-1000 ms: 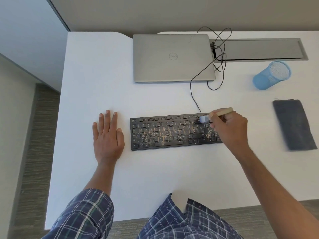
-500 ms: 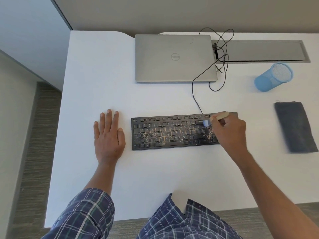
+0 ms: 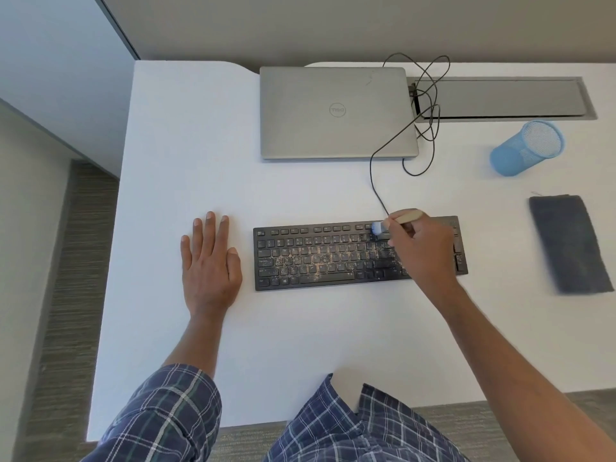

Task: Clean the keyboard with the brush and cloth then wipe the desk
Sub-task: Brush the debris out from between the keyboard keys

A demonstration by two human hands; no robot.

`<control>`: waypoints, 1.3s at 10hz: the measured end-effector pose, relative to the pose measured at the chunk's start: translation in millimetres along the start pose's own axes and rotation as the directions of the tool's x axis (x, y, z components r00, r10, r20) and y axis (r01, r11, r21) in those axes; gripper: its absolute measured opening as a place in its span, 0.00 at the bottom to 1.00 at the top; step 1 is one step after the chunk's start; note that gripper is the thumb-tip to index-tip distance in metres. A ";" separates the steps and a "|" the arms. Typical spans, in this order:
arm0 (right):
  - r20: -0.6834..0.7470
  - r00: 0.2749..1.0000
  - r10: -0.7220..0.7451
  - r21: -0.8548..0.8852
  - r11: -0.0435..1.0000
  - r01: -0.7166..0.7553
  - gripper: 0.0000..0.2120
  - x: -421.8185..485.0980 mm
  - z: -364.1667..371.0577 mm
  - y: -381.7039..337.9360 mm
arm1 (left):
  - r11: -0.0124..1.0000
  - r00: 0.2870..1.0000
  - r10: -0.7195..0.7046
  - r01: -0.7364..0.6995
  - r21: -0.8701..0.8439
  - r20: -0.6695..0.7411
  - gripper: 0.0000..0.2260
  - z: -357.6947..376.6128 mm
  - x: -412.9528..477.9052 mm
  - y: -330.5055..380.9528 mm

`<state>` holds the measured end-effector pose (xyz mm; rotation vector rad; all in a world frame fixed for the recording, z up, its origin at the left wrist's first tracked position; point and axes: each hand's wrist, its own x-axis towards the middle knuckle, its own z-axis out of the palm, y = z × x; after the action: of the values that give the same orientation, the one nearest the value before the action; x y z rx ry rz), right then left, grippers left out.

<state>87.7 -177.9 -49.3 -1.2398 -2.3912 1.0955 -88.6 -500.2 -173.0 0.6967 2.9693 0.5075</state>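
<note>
Desk [image 3: 300,328] | right hand [image 3: 423,251] grips brush [image 3: 404,217] — nudged left on keyboard [image 3: 316,258] | left hand [image 3: 210,265] flat

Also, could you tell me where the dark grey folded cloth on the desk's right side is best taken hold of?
Probably pinch the left long edge of the dark grey folded cloth from above: it lies flat on the white desk, and that edge faces the right hand, gripping the wooden-handled brush.

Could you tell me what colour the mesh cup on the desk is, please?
The mesh cup is light blue, seen in the head view.
</note>
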 end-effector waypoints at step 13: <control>0.099 0.994 -0.047 -0.201 0.977 0.066 0.09 -2.2 2.6 3.1 | 1.000 1.000 -0.004 0.004 -0.013 0.015 0.30 0.2 0.4 0.4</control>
<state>89.6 -179.8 -53.0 -1.1963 -2.6491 0.9304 -88.7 -499.7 -173.0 0.6904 2.9497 0.5185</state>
